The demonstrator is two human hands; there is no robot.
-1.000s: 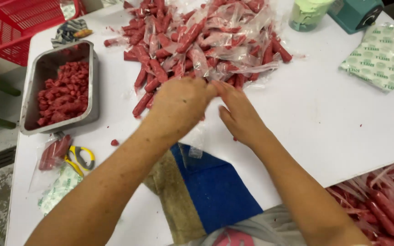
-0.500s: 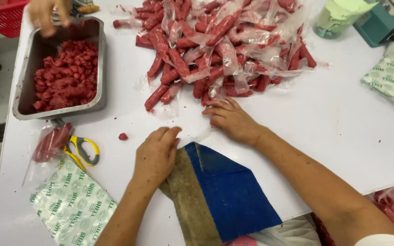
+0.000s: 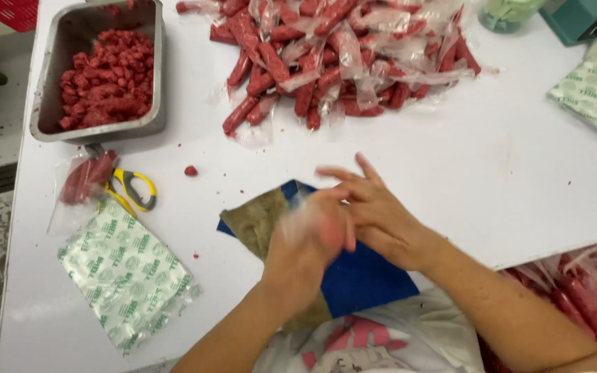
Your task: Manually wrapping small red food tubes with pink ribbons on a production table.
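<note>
My left hand [image 3: 305, 252] and my right hand [image 3: 381, 211] meet over a blue and brown cloth [image 3: 364, 280] at the table's near edge. The left hand is closed on a blurred piece of clear plastic wrapper [image 3: 302, 214]. The right hand's fingers are spread and rest against the left hand. A big pile of red sausages in clear wrappers [image 3: 340, 62] lies at the far side, well beyond both hands.
At the far left stands a metal tray of red minced meat [image 3: 150, 121]. Near it lie yellow-handled scissors [image 3: 131, 190], a small bag of red sausages [image 3: 84, 178], a green-printed packet [image 3: 129, 276] and a red crumb [image 3: 191, 170]. Another packet [image 3: 595, 90] and more wrapped sausages [image 3: 589, 290] lie to the right.
Both hands have lifted off the table and cloth and come together, the left now closed on clear plastic. Another person's hand seen at the tray is gone.
</note>
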